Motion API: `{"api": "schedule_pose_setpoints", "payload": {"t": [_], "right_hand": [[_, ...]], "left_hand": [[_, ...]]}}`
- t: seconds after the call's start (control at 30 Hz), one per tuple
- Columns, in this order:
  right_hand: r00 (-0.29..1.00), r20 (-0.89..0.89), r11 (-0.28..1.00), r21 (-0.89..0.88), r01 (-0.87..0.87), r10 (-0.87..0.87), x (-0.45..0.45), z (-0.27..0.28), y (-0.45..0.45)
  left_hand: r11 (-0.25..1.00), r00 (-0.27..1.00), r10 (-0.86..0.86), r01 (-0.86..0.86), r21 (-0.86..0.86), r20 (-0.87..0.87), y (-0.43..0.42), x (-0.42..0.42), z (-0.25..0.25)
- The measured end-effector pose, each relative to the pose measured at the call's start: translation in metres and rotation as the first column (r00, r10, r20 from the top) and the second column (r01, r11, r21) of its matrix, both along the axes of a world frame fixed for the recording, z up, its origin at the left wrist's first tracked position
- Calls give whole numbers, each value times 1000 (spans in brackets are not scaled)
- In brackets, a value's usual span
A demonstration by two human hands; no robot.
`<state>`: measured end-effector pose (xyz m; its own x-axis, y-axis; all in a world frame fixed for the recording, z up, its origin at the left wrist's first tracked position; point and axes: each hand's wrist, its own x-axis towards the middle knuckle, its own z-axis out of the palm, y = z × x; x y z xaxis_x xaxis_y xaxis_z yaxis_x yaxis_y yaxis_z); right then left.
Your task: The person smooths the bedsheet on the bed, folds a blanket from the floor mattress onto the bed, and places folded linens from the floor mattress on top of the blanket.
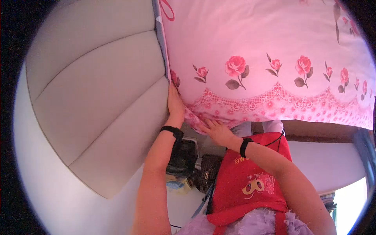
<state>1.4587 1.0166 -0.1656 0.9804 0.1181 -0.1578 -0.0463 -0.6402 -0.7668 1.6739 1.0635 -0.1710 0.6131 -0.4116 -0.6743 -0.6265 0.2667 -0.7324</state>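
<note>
A pink bed sheet [250,43] with rose prints and a lace-patterned border covers the bed. My left hand [176,103] lies stretched out along the sheet's edge, in the narrow space between the bed and the padded headboard [98,78]. Its fingertips are partly hidden there. At the near corner, my right hand [219,132] rests on the gathered border with its fingers apart. The thumb of that hand is hard to make out. Folds of the border bunch up between the two hands.
I wear a red apron [250,176]. Below the corner, a dark bag [182,158] and a brown patterned bag [208,170] stand beside the bed. A pink loop [167,9] lies at the sheet's far left edge. A blue curtain [364,149] hangs at the right.
</note>
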Motion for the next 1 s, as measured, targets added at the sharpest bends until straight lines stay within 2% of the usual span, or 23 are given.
{"api": "schedule_pose_setpoints", "payload": {"t": [0.13, 0.17, 0.23, 0.33, 0.37, 0.43, 0.47, 0.53, 0.6, 0.63, 0.67, 0.73, 0.77, 0.83, 0.87, 0.93, 1.0], "right_hand": [[996, 81, 999, -20, -46, 48, -6, -8, -7], [996, 49, 996, -35, -77, 79, -13, -9, -6], [992, -11, 990, -71, -123, 122, -13, -10, -9], [998, 25, 998, -19, -61, 62, -38, -12, -20], [996, -77, 998, 36, -47, 50, -47, -12, -25], [959, -279, 992, 127, -7, 43, -55, -3, -37], [962, -270, 993, 118, -11, 43, -55, 0, -41], [966, -254, 995, 91, -26, 49, -52, 8, -53], [955, -296, 984, 168, 63, -10, -54, -5, -48], [946, -321, 972, 211, 107, -35, -56, -14, -41], [939, -319, 965, 177, 192, -128, -58, -23, -32], [902, -298, 928, 110, 357, -312, -58, -49, -16], [917, -355, 972, 76, 223, -183, -56, -74, -11], [878, -473, 998, 29, -63, 69, -55, -121, -9], [877, -481, 1000, -18, 5, -13, -52, -123, -16], [856, -487, 984, -109, 142, -177, -51, -127, -27], [935, -33, 890, -319, 326, -354, -66, -143, -13]], "left_hand": [[997, 992, 57, -51, 53, -113, 7, 4, -25], [996, 988, 79, -73, 49, -132, 11, -1, -28], [992, 976, 129, -127, 20, -177, 11, -10, -14], [937, 885, 327, -348, -7, -332, 19, -35, 19], [851, 764, 483, -524, 25, -427, 22, -44, 30], [579, 442, 717, -808, 107, -539, 29, -60, 39], [466, 327, 730, -880, 87, -600, 37, -66, 36], [293, 210, 509, -954, -61, -835, 65, -77, 22], [285, 273, 286, -939, -191, -918, 90, -79, 4], [375, 366, 201, -886, -274, -909, 98, -77, -2], [452, 450, 107, -816, -360, -887, 105, -75, -10], [490, 436, 381, -843, -222, -815, 89, -71, -14], [495, 423, 506, -856, -148, -751, 80, -67, -19], [371, 332, 646, -923, -97, -687, 91, -62, -66], [306, 281, 703, -949, -79, -653, 97, -60, -91], [353, 358, 668, -924, -146, -653, 96, -56, -112], [352, 352, 701, -927, -128, -621, 89, -50, -124]]}}
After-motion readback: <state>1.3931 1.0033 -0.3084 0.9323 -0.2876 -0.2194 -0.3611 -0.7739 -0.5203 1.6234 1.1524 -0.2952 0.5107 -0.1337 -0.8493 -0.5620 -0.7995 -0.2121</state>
